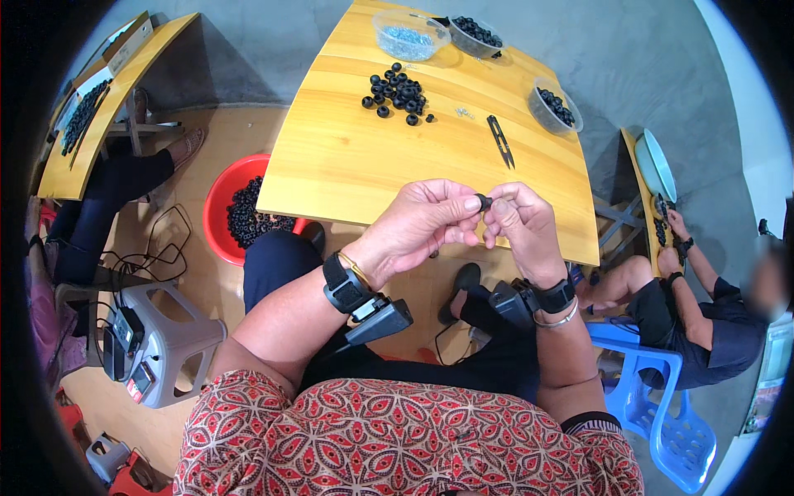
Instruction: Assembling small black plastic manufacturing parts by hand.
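My left hand and my right hand meet just above the near edge of a yellow wooden table. Between their fingertips they pinch one small black ring-shaped part. A loose pile of the same black ring parts lies further back on the table. Black tweezers lie to the right of the pile, with a few tiny metal bits beside them.
Clear bowls hold small silver pieces and black parts. A red basin of black parts sits on the floor at left. A grey stool, a blue chair, and other seated people flank me.
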The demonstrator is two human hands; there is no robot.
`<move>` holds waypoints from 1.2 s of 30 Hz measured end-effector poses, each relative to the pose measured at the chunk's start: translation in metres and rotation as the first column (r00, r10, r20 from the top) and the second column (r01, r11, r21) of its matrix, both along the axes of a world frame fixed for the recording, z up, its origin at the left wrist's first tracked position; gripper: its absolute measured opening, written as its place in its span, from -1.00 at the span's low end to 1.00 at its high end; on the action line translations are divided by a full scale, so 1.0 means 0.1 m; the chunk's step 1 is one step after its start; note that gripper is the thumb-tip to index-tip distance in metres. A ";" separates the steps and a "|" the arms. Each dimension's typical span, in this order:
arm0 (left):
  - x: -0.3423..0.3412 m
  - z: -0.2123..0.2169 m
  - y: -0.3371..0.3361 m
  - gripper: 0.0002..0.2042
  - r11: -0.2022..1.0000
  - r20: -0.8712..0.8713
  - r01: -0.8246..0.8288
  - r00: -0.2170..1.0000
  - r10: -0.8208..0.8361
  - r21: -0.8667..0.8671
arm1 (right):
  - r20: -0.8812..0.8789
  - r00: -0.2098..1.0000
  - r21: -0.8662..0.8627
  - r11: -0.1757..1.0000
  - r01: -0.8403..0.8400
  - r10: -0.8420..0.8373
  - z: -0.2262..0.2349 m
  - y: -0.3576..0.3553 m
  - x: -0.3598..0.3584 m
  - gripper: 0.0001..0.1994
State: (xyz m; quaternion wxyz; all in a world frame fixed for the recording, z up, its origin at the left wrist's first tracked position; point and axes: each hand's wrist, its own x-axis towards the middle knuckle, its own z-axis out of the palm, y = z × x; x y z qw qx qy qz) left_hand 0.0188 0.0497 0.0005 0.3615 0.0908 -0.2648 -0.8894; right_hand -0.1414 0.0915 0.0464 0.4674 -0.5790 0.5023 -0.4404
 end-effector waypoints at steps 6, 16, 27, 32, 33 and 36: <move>0.03 0.02 0.04 -0.92 0.997 0.066 -0.079 0.995 0.079 -0.011 | -0.159 0.987 -0.064 0.998 -0.010 0.000 0.06 0.03 0.09 -0.95; -0.04 0.00 0.02 -0.88 0.999 0.070 -0.019 0.997 0.016 0.042 | -0.359 0.933 -0.107 0.991 -0.077 0.034 0.20 0.03 0.06 -0.80; 0.03 -0.09 -0.12 -0.78 1.000 0.151 -0.013 0.988 0.012 0.004 | -0.692 0.539 -0.514 0.852 0.098 -0.480 0.38 -1.16 -1.31 -0.77; 0.02 -0.13 -0.20 -0.78 0.996 0.153 -0.061 0.987 0.050 0.063 | -0.800 0.245 -0.523 0.836 0.166 -0.548 0.46 -1.60 -1.54 -0.63; 0.03 -0.15 -0.22 -0.78 0.995 0.129 -0.061 0.990 0.050 0.077 | -0.803 0.258 -0.514 0.843 0.155 -0.537 0.41 -1.64 -1.43 -0.63; 0.06 -0.20 -0.26 -0.78 0.994 0.074 -0.020 0.997 0.012 0.108 | -0.775 0.612 -0.272 0.958 -0.097 -0.158 0.24 -1.71 -0.98 -0.85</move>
